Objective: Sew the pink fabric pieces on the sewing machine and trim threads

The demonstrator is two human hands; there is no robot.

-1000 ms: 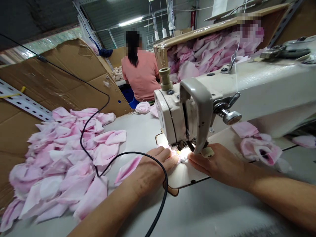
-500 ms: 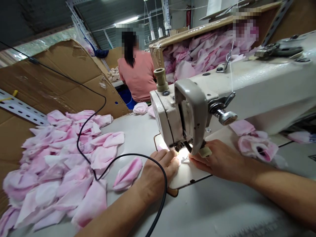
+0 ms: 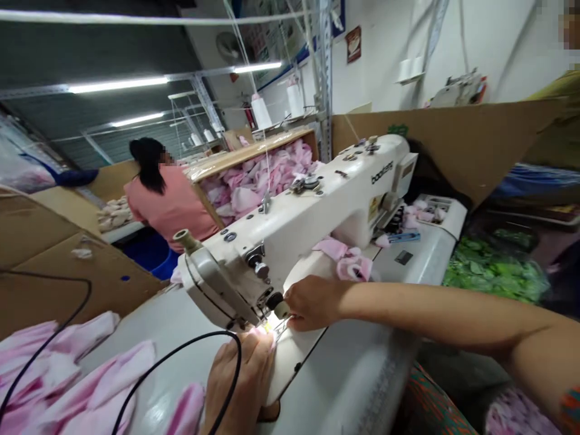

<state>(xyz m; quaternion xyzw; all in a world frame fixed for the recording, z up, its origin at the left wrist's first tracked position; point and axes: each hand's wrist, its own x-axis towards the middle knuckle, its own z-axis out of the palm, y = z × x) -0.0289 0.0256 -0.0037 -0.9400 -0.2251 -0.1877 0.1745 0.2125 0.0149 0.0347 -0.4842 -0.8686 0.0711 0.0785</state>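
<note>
A white sewing machine point(image 3: 312, 211) stands on the pale table, its lamp lighting the needle area. My left hand point(image 3: 242, 368) lies just left of the needle, fingers together on a small piece of pink cloth point(image 3: 258, 331) that shows at their tips. Right of the needle, my right hand point(image 3: 315, 302) has its fingers curled by the presser foot; whatever they may hold is hidden. Behind that hand, bunched pink pieces point(image 3: 353, 266) rest at the machine's base.
Pink cloth pieces point(image 3: 67, 374) are heaped at the left, with a black cable point(image 3: 181, 346) looping in front. Cardboard point(image 3: 67, 266) walls the left side. A person in a pink shirt point(image 3: 172, 202) sits beyond. Greens in a bag point(image 3: 493, 272) are at the right.
The view has swung to the right and shows more of the machine and room. Both hands remain by the needle; pink cloth now shows at my left fingertips.
</note>
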